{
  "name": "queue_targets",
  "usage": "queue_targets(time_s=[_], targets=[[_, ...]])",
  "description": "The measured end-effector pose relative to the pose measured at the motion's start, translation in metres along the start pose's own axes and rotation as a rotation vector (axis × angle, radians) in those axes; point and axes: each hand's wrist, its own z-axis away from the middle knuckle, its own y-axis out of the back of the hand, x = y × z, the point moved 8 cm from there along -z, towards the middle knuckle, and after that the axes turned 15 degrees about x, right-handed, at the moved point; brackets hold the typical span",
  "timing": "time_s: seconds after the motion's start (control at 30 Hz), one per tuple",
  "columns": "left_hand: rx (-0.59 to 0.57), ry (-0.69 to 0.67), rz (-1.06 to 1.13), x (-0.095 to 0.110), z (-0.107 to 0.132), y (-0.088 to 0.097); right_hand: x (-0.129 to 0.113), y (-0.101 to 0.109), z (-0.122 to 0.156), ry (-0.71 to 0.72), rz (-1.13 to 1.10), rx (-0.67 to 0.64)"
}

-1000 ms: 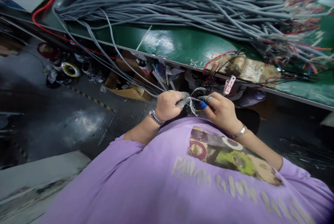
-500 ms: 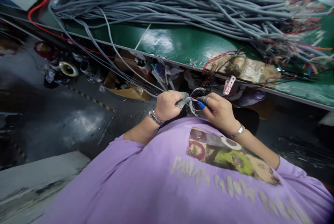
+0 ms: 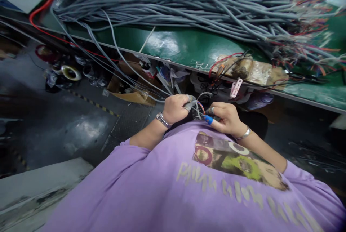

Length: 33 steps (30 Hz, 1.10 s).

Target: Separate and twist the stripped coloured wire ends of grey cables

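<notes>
My left hand, with a wristwatch and grey finger covers, is closed around the end of a grey cable that drops from the green bench. Thin coloured wires fan out of that cable end between my hands. My right hand, with a blue cover on the thumb and a bracelet at the wrist, pinches those thin wires close to my purple shirt. Both hands sit just below the bench edge, a few centimetres apart.
A thick bundle of grey cables with stripped coloured ends lies across the green bench. A taped brown block with red and black leads sits at the bench edge. Tape rolls and a cardboard box lie on the dark floor below.
My right hand has dropped slightly and moved in toward my shirt with the thin wires. My left hand has kept its grip on the cable end.
</notes>
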Motion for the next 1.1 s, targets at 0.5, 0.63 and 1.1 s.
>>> queue_targets(time_s=[0.5, 0.63, 1.1], targets=[[0.074, 0.079, -0.267, -0.045, -0.008, 0.034, 0.035, 0.007, 0.012, -0.384, -0.170, 0.281], [0.046, -0.146, -0.215, 0.001, -0.005, 0.027, 0.027, 0.021, 0.004, -0.384, -0.225, 0.363], [-0.059, -0.304, -0.199, 0.035, -0.012, 0.008, 0.043, -0.009, -0.005, -0.743, -0.513, 0.234]])
